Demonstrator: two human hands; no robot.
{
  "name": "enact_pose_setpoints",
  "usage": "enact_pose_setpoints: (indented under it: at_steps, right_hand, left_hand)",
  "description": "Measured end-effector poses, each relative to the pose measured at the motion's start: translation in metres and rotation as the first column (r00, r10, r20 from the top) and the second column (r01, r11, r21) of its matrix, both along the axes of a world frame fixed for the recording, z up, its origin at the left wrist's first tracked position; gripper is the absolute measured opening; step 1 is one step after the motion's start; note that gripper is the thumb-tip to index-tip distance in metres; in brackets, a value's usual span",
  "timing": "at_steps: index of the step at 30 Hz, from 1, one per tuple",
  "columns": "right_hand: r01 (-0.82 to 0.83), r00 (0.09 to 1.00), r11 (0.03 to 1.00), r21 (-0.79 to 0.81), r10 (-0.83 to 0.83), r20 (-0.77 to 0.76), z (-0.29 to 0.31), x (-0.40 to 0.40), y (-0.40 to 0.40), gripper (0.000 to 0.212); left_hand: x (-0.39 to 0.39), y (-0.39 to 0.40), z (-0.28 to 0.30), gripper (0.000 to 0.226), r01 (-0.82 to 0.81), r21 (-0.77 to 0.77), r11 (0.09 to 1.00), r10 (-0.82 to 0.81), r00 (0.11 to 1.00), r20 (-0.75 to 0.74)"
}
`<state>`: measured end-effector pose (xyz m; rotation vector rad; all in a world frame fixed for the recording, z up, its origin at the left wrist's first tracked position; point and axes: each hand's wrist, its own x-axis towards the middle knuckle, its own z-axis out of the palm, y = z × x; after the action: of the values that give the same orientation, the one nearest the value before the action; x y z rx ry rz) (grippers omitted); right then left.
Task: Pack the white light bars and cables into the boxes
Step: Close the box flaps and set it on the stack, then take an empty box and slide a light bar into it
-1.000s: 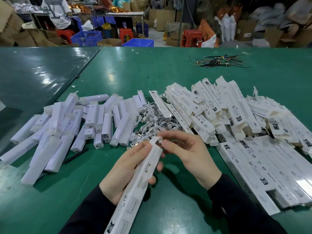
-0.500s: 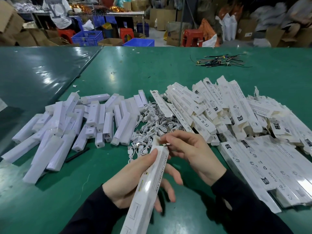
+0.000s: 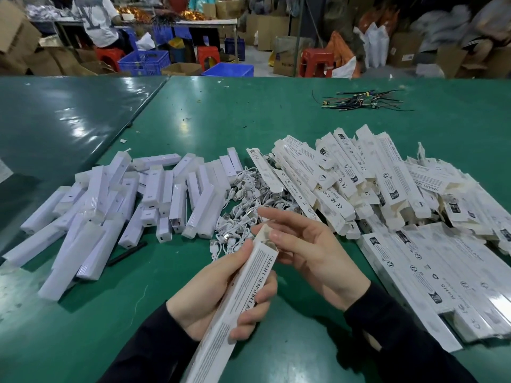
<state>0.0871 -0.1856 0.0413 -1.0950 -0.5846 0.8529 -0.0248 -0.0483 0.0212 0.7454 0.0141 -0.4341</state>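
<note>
Step in hand: you are at the far end of one long white printed cardboard box [image 3: 243,297], which looks like closing it or readying it for closing; whether a bar and cable are already inside cannot be told.
Next move: my judgement is that you fold and tuck the small end flap [image 3: 266,234] square into the mouth, then lay the box with the finished ones and reach for another bar.
Left hand: your left hand [image 3: 221,297] is wrapped round the middle of the box, thumb along its left face, fingers [image 3: 258,297] curled tight over the printed side.
Right hand: your right hand [image 3: 307,250] sits at the box's far end, fingers loosely spread and only lightly bent; a fingertip [image 3: 278,234] touches the flap, the other fingers hold nothing.
Box position: it is held off the green table [image 3: 276,111], near the near edge, slanting away from you towards the cable pile.
White plastic light bars [image 3: 116,205]: heaped towards the table's left side, well apart from your hands.
Coiled white cables [image 3: 249,200]: a tangle at mid-table, just beyond the box's far end.
Empty white boxes [image 3: 345,183]: piled right of the cables.
Flat row of white boxes [image 3: 431,277]: along the near right edge, side by side.
</note>
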Motion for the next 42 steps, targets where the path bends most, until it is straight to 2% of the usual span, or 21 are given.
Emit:
enact_pose_setpoints:
  at_steps: [4,7,10,13,16,19,22,27,30,32,35,38,40,42]
  right_hand:
    - [-0.008,0.999,1.000,-0.008,0.008,-0.038,-0.002,-0.003,0.002,0.023]
    - [0.036,0.998,0.998,-0.044,-0.033,0.053,-0.007,-0.008,0.004,0.021]
    - [0.077,0.991,0.997,0.011,-0.078,0.110,-0.011,-0.011,0.005,0.019]
    - [0.067,0.984,0.998,0.018,-0.069,0.167,-0.009,-0.010,0.003,0.016]
    - [0.044,0.981,0.999,0.015,-0.046,0.188,-0.010,-0.009,0.002,0.028]
    - [0.074,0.974,0.997,0.038,-0.080,0.210,-0.013,-0.010,0.004,0.022]
    - [0.086,0.970,0.996,0.028,-0.090,0.226,-0.015,-0.013,0.005,0.023]
    - [0.094,0.977,0.995,0.030,-0.098,0.190,-0.015,-0.015,0.008,0.025]
    - [0.097,0.986,0.995,0.031,-0.100,0.131,-0.016,-0.015,0.008,0.030]
    - [0.107,0.983,0.994,0.031,-0.110,0.147,-0.015,-0.014,0.009,0.030]
    - [0.113,0.956,0.993,0.029,-0.117,0.269,-0.018,-0.011,0.007,0.026]
    - [0.149,0.890,0.988,0.034,-0.149,0.431,-0.020,-0.013,0.005,0.023]
    - [0.170,0.807,0.985,0.042,-0.164,0.568,-0.017,-0.015,0.004,0.029]
    - [0.185,0.679,0.982,0.048,-0.163,0.716,-0.019,-0.016,0.003,0.029]
  left_hand:
    - [-0.001,-0.001,0.004,0.055,0.068,0.003,0.998,-0.068,0.998,-0.007]
    - [-0.001,-0.001,0.005,0.060,0.110,0.002,0.994,-0.110,0.994,-0.008]
    - [-0.002,0.000,0.006,0.064,0.137,-0.007,0.991,-0.137,0.991,-0.012]
    - [-0.001,0.000,0.007,0.063,0.113,-0.015,0.993,-0.113,0.994,-0.008]
    - [0.000,0.003,0.008,0.057,0.050,-0.055,0.997,-0.053,0.997,-0.052]
    - [-0.001,0.003,0.009,0.055,0.026,-0.022,0.999,-0.026,0.999,-0.042]
    - [0.000,0.002,0.009,0.057,0.001,0.001,1.000,-0.001,0.998,-0.064]
    - [0.001,0.002,0.007,0.061,-0.014,0.053,0.999,0.019,0.996,-0.082]
    - [0.001,0.002,0.006,0.059,-0.017,0.037,0.999,0.020,0.995,-0.098]
    - [0.002,0.001,0.005,0.059,-0.025,0.031,0.999,0.029,0.994,-0.106]
    - [0.002,0.001,0.004,0.064,-0.021,0.029,0.999,0.024,0.993,-0.112]
    - [0.002,0.004,0.004,0.068,0.000,0.024,1.000,0.003,0.994,-0.109]
    - [0.002,0.006,0.004,0.070,0.011,0.026,1.000,-0.008,0.992,-0.122]
    - [0.002,0.008,0.006,0.064,-0.020,0.016,1.000,0.022,0.987,-0.162]
